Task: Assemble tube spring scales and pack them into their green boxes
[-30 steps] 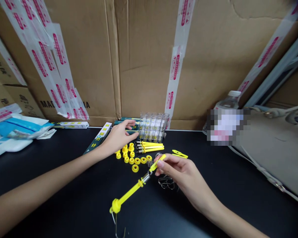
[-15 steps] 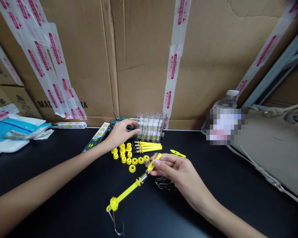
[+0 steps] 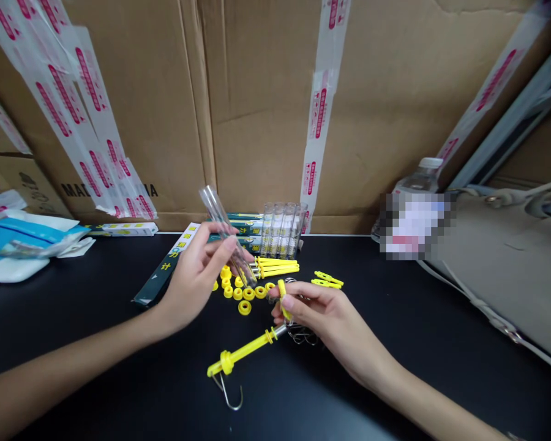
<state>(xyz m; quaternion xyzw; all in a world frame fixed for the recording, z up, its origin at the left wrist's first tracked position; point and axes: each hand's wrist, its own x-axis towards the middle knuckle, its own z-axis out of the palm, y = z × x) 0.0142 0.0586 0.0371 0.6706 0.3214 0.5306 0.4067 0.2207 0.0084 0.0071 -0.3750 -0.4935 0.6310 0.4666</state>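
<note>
My left hand [image 3: 190,278] is closed round a clear plastic tube [image 3: 217,211], which slants with its upper end to the left. Between thumb and fingers, my right hand [image 3: 333,315] pinches the yellow tab of a spring scale's inner rod [image 3: 250,349]. This yellow rod hangs down to the left, with a metal collar near the tab and a wire hook [image 3: 233,401] at its lower end. Several yellow ring caps [image 3: 245,307] lie between the hands. Behind them are more yellow rods [image 3: 280,267]. Metal hooks [image 3: 302,334] lie partly hidden beneath my right hand.
Several clear tubes [image 3: 282,229] stand upright at the back before green-and-white boxes [image 3: 239,217]. Another narrow box [image 3: 158,275] lies left. Yellow tabs [image 3: 327,283] lie right of centre. A bottle [image 3: 417,179] and a bag [image 3: 509,263] stand right; plastic packets [image 3: 37,236] lie left.
My left hand has taken a clear tube from the row at the back and brought it nearer. The rod in my right hand has swung slightly right and up.
</note>
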